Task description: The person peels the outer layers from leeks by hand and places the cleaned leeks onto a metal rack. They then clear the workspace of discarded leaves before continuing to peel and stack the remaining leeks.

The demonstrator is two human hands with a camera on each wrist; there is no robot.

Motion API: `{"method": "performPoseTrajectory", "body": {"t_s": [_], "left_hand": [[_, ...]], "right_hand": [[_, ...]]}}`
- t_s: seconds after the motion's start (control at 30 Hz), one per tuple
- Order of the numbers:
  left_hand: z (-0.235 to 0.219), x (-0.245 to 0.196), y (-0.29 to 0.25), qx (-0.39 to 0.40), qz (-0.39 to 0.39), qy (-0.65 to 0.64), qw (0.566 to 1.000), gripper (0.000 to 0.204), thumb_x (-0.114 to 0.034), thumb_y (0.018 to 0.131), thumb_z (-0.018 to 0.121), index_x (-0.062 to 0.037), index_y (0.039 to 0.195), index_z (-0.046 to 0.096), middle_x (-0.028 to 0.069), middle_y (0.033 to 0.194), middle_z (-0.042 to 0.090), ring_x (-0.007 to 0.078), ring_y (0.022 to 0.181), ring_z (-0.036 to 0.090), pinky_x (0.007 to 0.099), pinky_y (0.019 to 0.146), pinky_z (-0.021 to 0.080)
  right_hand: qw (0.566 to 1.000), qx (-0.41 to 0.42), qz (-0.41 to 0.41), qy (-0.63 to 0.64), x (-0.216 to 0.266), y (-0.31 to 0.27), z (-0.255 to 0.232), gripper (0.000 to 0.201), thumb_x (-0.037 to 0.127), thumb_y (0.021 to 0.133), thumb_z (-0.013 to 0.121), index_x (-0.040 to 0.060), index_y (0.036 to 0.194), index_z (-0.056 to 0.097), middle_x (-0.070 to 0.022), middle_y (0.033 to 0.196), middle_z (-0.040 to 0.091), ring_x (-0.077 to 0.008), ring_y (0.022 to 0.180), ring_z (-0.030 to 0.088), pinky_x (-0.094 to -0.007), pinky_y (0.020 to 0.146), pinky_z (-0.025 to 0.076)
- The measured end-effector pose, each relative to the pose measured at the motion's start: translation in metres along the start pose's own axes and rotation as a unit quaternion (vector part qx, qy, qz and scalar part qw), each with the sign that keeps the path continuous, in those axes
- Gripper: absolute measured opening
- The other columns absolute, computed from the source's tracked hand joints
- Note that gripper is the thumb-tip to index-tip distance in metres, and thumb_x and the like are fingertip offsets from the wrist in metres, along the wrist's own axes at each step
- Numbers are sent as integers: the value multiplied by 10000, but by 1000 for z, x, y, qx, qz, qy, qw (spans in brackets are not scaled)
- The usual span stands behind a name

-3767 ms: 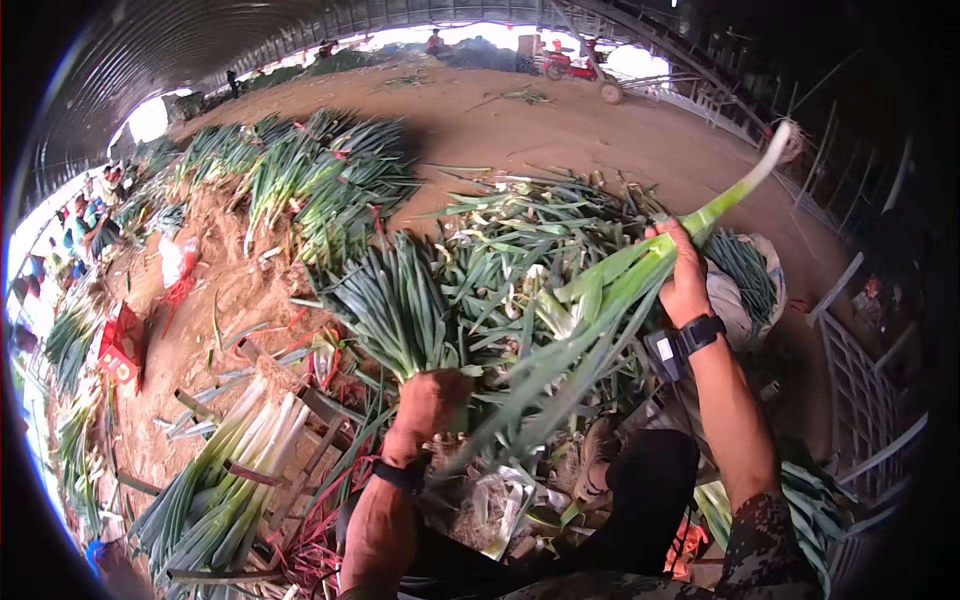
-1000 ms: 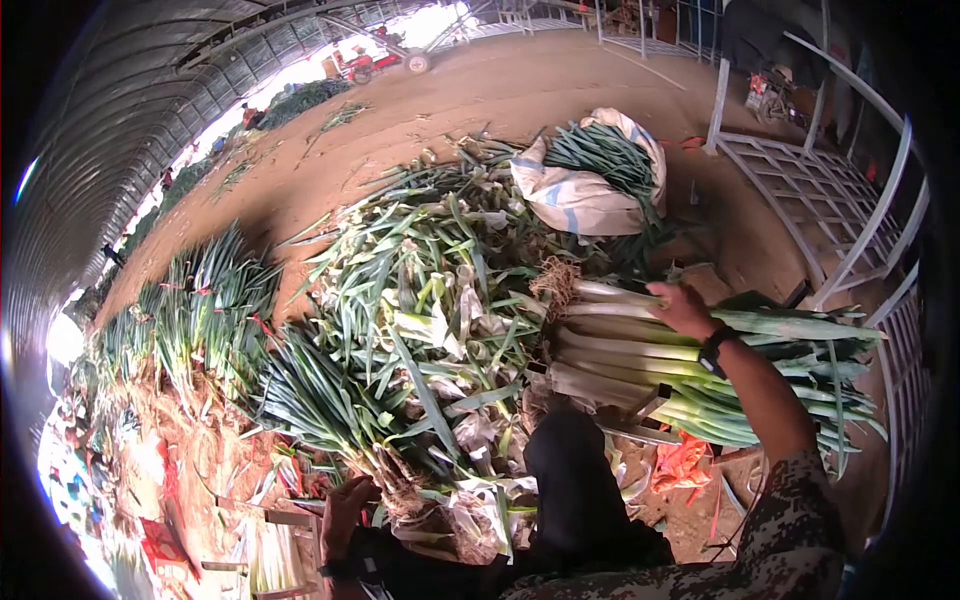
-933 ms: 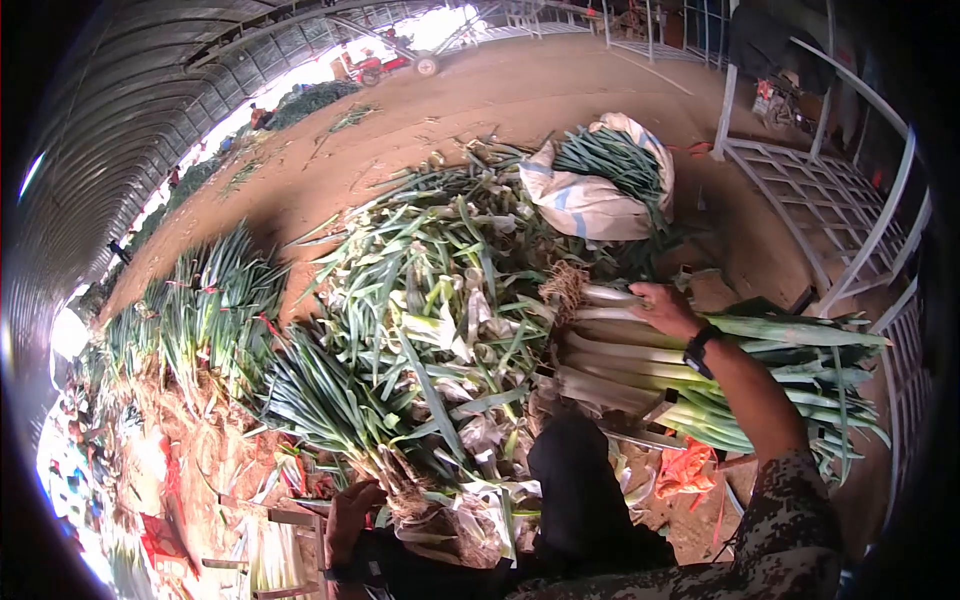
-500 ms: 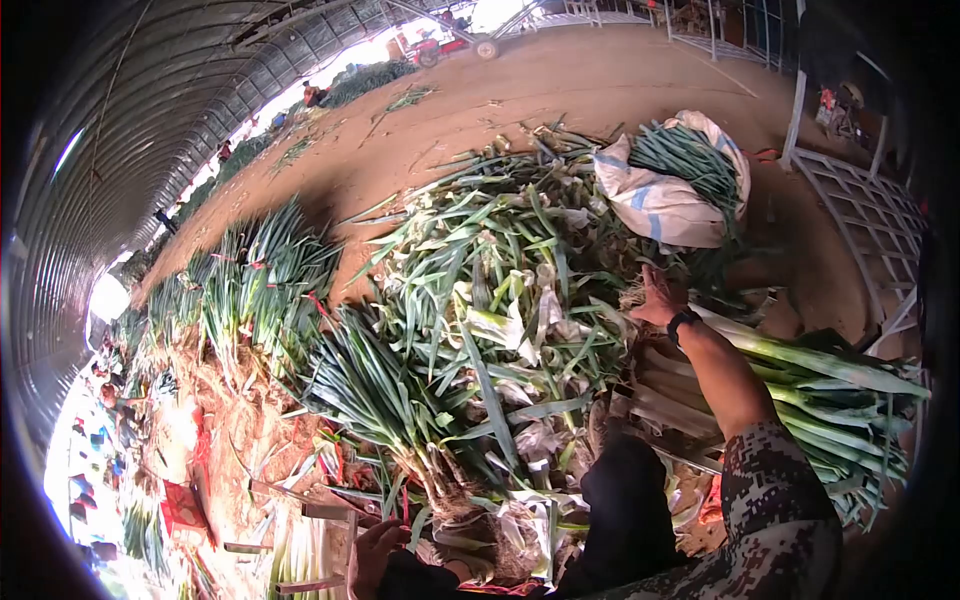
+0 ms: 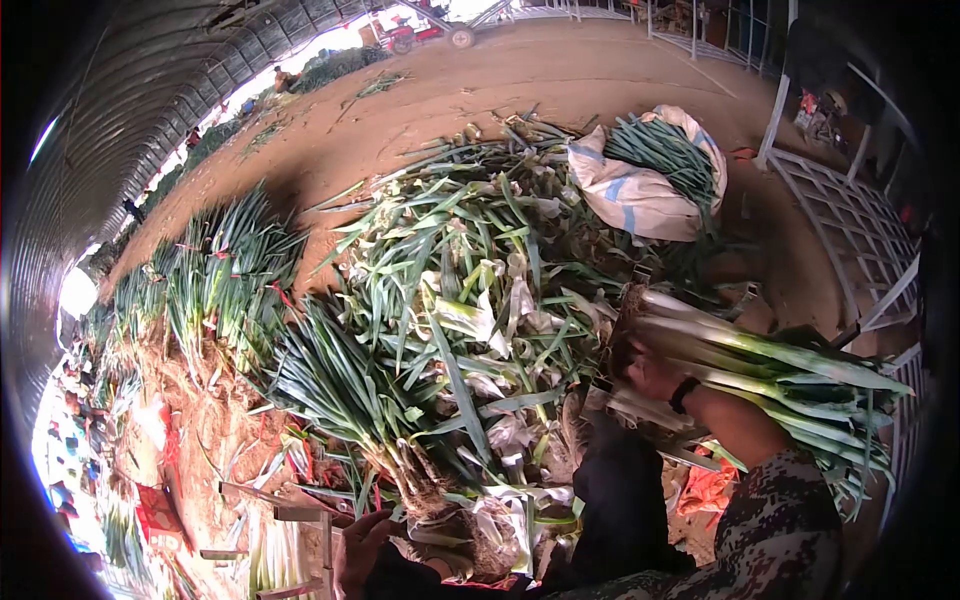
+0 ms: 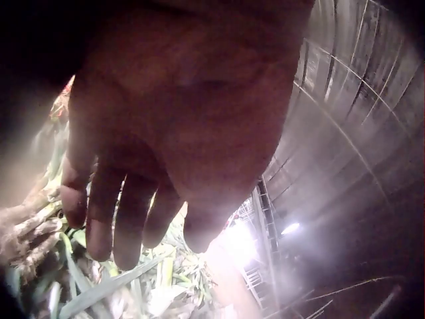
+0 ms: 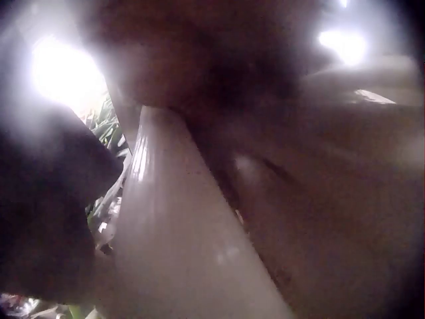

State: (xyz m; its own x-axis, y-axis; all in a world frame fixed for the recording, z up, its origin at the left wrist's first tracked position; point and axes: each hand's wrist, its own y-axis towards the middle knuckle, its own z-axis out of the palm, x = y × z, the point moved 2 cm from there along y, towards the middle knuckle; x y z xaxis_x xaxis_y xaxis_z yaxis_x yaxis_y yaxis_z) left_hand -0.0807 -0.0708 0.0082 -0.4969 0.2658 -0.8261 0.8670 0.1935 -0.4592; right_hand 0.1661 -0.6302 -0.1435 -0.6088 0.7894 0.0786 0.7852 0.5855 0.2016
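Note:
My right hand [image 5: 652,374] is low over the root ends of large green onions [image 5: 760,345], which lie side by side at the right with their leaves pointing right. In the right wrist view a thick white onion stalk [image 7: 179,219] runs out from under the dark hand; the fingertips are hidden. My left hand [image 5: 362,548] is beside a wooden frame at the lower left and holds nothing. Its fingers [image 6: 101,229] hang loosely extended in the left wrist view. Just above it, a bunch of green onions [image 5: 345,385] lies with its roots toward me.
A heap of stripped leaves [image 5: 470,270] fills the middle ground. Behind it stands a white sack [image 5: 625,190] of greens. Metal railings [image 5: 850,230] rise at the right, more bunches [image 5: 215,280] stand at the left, and an orange bag [image 5: 705,490] lies near my knee.
Earlier my right hand held up one green onion while my left gripped the bunch. The bunch is now released, and my right hand has moved from the row's far end toward me.

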Motion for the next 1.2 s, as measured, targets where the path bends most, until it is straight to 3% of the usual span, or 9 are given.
{"method": "performPoseTrajectory", "body": {"t_s": [0.13, 0.17, 0.43, 0.6, 0.77, 0.93, 1.0, 1.1, 1.2], "left_hand": [[8, -24, -8, 5, 13, 57, 998, 371, -177, 973, 606, 62, 1257, 625, 70, 986, 743, 113, 898, 647, 251, 835, 493], [9, -28, -7, 0, 13, 62, 998, 375, -183, 973, 611, 62, 1256, 626, 64, 988, 742, 107, 894, 641, 249, 830, 490], [2, -23, -16, 11, 65, 69, 995, 354, -230, 978, 612, 29, 1214, 661, 51, 955, 711, 126, 864, 636, 291, 782, 503], [-25, -15, 20, 15, 133, -103, 986, 427, -271, 1022, 554, 62, 1286, 592, 125, 1033, 723, 189, 923, 689, 322, 824, 534], [-31, -56, 55, -91, 167, -122, 974, 446, -323, 1005, 586, 40, 1263, 616, 102, 1030, 729, 167, 944, 689, 326, 861, 524], [-13, 66, 147, -165, 91, -155, 970, 271, -233, 987, 595, -11, 1093, 708, 64, 992, 735, 121, 851, 673, 294, 759, 517], [-12, 153, 182, -186, -15, 30, 982, 314, -294, 934, 616, -39, 1091, 712, 164, 951, 729, 214, 882, 700, 335, 787, 530], [15, 266, 202, -243, 53, 203, 947, 377, -394, 907, 614, -54, 1037, 710, 229, 967, 698, 382, 939, 677, 445, 796, 517], [36, 272, 198, -257, -68, 184, 946, 467, -463, 889, 616, -18, 1013, 680, 264, 951, 687, 460, 968, 644, 493, 788, 504]], "right_hand": [[986, 163, 22, -30, 8, 14, -10, 185, 142, 783, 556, 50, 745, 711, -185, 754, 691, -364, 966, 674, -543, 1149, 349], [979, 200, 6, -49, 8, 18, -16, 149, 142, 744, 589, 59, 746, 713, -192, 772, 693, -382, 849, 680, -521, 959, 506], [974, 120, 71, 180, 87, 95, -192, 244, 248, 855, 671, 34, 958, 729, -168, 874, 719, -271, 762, 694, -420, 684, 534], [758, 29, 66, 648, 202, 136, -250, 295, 177, 993, 625, 18, 1241, 647, -97, 1031, 738, -166, 860, 710, -278, 742, 586], [631, 78, 32, 771, 285, 163, -230, 347, 235, 1006, 616, 45, 1296, 617, -116, 1013, 732, -146, 823, 715, -255, 736, 584], [567, 102, 109, 810, 305, 178, -187, 345, 274, 997, 625, 44, 1253, 642, -110, 970, 727, -157, 781, 714, -257, 700, 578], [567, 117, 174, 796, 301, 180, -163, 330, 267, 999, 621, 40, 1238, 646, -109, 955, 728, -151, 755, 707, -256, 688, 576], [572, 111, 194, 789, 302, 181, -154, 295, 232, 1004, 607, 22, 1204, 660, -118, 926, 724, -149, 735, 699, -258, 667, 574], [595, 126, 162, 777, 306, 183, -158, 286, 182, 1019, 576, 10, 1240, 638, -117, 933, 716, -156, 773, 700, -271, 705, 574]]}}
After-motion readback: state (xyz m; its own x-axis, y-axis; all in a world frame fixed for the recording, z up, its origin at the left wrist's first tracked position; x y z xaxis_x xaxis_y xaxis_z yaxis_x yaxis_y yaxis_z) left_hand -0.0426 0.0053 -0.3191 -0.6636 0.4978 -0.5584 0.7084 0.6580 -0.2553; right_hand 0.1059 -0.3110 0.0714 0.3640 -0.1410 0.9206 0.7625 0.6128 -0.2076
